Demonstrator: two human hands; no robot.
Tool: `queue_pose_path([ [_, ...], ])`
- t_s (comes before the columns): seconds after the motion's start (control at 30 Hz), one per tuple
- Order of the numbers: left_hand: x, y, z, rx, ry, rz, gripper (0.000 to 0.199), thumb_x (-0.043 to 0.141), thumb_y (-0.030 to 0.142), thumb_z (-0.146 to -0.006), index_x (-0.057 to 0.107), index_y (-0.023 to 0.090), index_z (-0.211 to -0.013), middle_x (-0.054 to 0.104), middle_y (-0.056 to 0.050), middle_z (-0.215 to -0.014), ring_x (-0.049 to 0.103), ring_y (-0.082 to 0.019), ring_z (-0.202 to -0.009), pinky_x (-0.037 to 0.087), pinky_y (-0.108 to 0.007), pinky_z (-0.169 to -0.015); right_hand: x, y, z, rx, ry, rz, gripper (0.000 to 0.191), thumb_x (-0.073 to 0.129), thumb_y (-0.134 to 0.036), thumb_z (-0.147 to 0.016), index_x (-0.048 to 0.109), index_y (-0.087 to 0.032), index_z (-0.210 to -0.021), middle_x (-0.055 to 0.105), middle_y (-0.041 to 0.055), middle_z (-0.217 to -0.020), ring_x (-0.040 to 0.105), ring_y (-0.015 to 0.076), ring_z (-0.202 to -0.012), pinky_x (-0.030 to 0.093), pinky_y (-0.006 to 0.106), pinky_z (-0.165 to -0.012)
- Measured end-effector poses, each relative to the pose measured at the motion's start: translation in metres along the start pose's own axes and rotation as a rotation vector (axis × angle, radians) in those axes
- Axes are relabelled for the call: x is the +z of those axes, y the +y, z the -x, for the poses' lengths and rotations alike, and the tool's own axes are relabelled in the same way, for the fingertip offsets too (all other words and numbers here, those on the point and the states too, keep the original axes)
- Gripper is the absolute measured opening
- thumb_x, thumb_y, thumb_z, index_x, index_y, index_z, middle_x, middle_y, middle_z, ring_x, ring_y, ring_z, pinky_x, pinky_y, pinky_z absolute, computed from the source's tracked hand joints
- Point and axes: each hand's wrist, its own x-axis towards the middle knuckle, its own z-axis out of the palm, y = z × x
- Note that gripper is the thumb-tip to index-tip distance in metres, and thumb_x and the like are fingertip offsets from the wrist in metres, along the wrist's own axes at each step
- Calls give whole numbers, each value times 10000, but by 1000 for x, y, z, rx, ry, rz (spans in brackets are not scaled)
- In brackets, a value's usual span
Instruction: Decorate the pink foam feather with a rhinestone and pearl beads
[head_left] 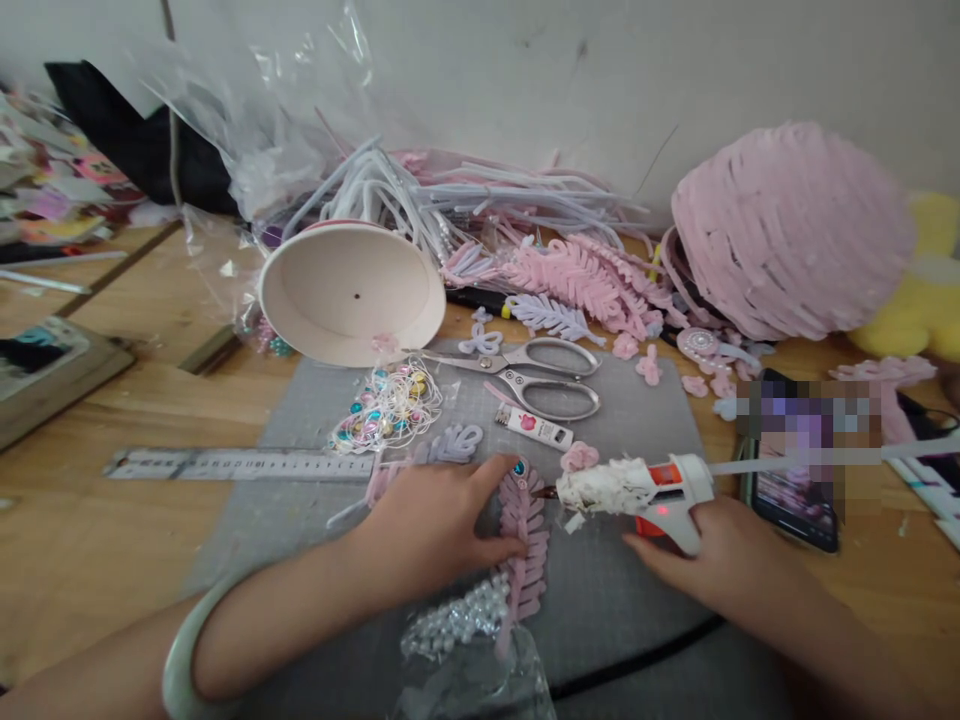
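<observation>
A pink feather shape of fuzzy pipe cleaner lies on the grey cutting mat, with a blue gem near its top end. My left hand holds it from the left, index finger by the gem and thumb on its middle. In my right hand is a white and orange hot glue gun, a glue stick poking out of its back. Its nozzle points left, close to the feather's right edge. A clear bag of pearl beads lies beside the feather's lower end.
Above my hands lie scissors, a lighter and a tangle of beaded wire. A metal ruler is at left. Behind stand a cream bowl and a pink wrapped bowl; a phone lies right. A black cord crosses the mat.
</observation>
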Motion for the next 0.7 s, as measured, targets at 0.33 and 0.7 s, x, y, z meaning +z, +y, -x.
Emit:
queue_pose_path([
  [0.33,5,-4,0,28,11,14,590,554,568,-757,406,305,-1264,676,-3,-746,665,-241,-728,469,-303,-657,1,-2,-3,146,-75,-259,257,586,-454,-692,643,-218,-606,676,24,-583,627,208,-542,432,264,-478],
  [0.7,6,-3,-1,10,35,-33,623,530,603,-758,395,287,-1276,694,-39,-800,667,-273,-778,475,-317,-641,-7,6,-27,404,185,-328,441,422,-604,-764,514,-230,-548,647,83,-587,620,243,-583,426,306,-479],
])
